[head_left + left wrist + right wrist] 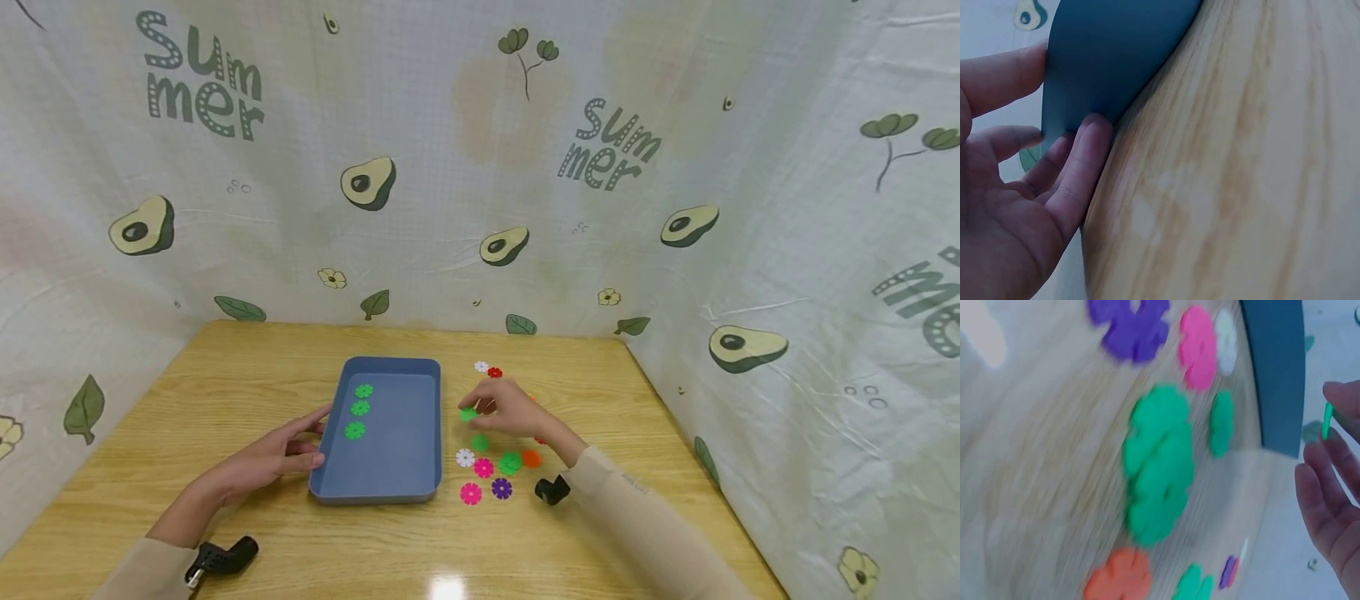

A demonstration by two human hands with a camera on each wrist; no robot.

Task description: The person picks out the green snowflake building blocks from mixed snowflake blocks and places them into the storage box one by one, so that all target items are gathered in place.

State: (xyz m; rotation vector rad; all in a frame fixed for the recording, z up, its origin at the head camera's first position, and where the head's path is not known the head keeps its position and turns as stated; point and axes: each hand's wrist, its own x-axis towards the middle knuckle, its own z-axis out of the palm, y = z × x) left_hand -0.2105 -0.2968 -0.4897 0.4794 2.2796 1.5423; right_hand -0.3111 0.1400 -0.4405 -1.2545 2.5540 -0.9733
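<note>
A green notched plastic disc (468,414) is pinched between thumb and finger of my right hand (508,407), above the table just right of the blue tray (397,498). In the right wrist view the held disc (1327,420) appears edge-on. Three green discs (360,408) lie in a column along the tray's left side. My left hand (262,458) rests against the tray's left wall, its extended fingers (1088,150) touching the outside in the left wrist view. Below the right hand lie loose discs, among them another green disc (480,443) and overlapping green ones (510,463).
Near the tray's right side are white (465,457), pink (483,468), purple (502,488) and orange discs (531,458). Farther back lie a white disc (481,367) and a red disc (495,372). A printed curtain (420,283) borders the wooden table (262,358).
</note>
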